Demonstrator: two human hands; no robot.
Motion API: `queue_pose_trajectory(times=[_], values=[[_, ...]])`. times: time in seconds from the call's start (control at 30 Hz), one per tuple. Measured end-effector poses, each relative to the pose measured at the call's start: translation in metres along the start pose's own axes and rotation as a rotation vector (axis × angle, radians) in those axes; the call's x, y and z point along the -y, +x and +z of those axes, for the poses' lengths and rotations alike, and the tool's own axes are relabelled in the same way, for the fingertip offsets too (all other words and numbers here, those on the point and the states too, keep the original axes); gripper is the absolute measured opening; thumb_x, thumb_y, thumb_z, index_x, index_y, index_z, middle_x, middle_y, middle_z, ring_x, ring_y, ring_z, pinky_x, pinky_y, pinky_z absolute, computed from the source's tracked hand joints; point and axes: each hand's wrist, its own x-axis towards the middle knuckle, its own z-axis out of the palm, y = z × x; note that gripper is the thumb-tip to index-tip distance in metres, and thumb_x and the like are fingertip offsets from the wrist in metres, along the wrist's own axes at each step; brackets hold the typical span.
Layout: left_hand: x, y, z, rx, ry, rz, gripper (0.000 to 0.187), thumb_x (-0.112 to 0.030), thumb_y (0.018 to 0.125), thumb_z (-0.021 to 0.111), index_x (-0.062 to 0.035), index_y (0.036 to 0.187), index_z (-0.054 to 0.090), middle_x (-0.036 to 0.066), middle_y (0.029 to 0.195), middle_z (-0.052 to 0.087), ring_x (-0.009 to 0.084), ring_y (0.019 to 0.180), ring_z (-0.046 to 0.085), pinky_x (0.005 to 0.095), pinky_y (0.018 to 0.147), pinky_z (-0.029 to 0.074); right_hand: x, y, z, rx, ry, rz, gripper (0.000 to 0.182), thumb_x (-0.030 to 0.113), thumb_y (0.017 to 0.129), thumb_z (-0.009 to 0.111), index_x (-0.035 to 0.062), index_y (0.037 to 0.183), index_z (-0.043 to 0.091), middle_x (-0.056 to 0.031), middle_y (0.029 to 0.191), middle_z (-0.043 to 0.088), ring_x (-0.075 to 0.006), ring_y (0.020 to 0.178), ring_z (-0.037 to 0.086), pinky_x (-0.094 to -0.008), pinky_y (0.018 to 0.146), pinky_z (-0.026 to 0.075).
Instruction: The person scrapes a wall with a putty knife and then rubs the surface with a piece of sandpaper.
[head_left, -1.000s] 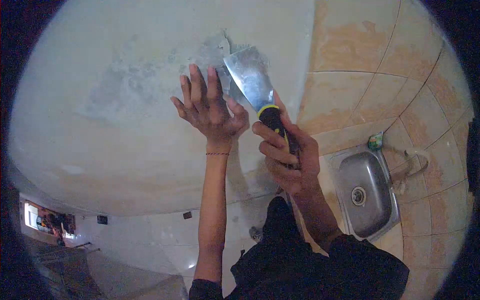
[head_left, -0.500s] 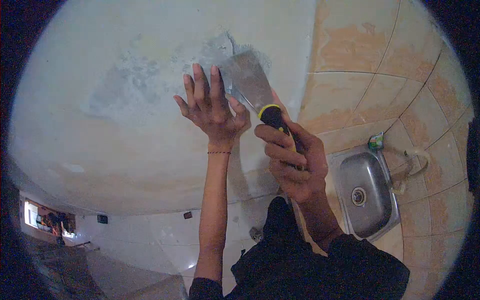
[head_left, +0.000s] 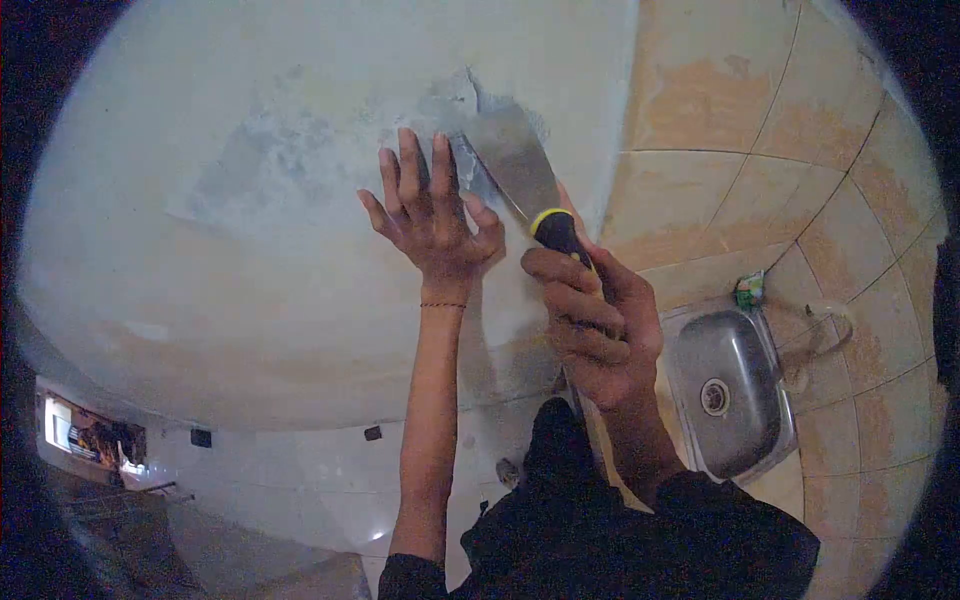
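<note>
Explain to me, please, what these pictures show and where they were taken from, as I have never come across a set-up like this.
Gladly. There is no machine here: a person works with a bare left hand and right hand. Every picture comes from one camera worn on the head, looking forward and down; the round, dark-edged frame and curved lines suggest a wide lens.

In front is a pale wall with a rough grey patch. The left hand holds nothing; its fingers are spread, apparently against the wall. The right hand's grip is closed around the dark handle of a broad-bladed scraper with a yellow collar. The blade lies over the damaged area. To the right are tiles and a metal sink.
</note>
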Motion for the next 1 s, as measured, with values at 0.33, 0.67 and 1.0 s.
queue_pose_trajectory(times=[0.33, 0.67, 1.0], values=[[0.002, 0.001, 0.002, -0.022, -0.021, 0.008, 0.06, -0.027, 0.083, 0.044, -0.0136, 0.141, 0.051, 0.011, 0.15, 0.045, 0.0297, 0.143, 0.033, 0.0511, 0.12, 0.003, 0.007, 0.001, -0.005, 0.067, 0.133, 0.069, 0.017, 0.013, 0.102, 0.037, -0.0013, 0.097, 0.031, -0.008, 0.084, 0.035, -0.0098, 0.053, 0.042, -0.0182, 0.026, 0.038], [0.0, 0.002, -0.001, -0.003, -0.042, -0.008, 0.059, -0.028, 0.083, 0.043, -0.0128, 0.139, 0.053, 0.011, 0.15, 0.044, 0.0314, 0.142, 0.034, 0.0515, 0.12, 0.003, 0.007, 0.002, 0.007, -0.002, 0.104, 0.061, 0.017, 0.014, 0.102, 0.039, -0.0006, 0.096, 0.033, -0.0074, 0.082, 0.037, -0.0084, 0.05, 0.039, -0.018, 0.025, 0.037], [-0.002, 0.001, -0.001, -0.007, -0.042, -0.007, 0.059, -0.028, 0.084, 0.043, -0.0132, 0.14, 0.052, 0.01, 0.151, 0.043, 0.03, 0.142, 0.033, 0.051, 0.12, 0.002, 0.011, -0.005, -0.001, 0.031, 0.15, 0.063, 0.014, 0.011, 0.102, 0.038, 0.0002, 0.098, 0.03, -0.0073, 0.083, 0.036, -0.0097, 0.053, 0.041, -0.0187, 0.028, 0.036]])
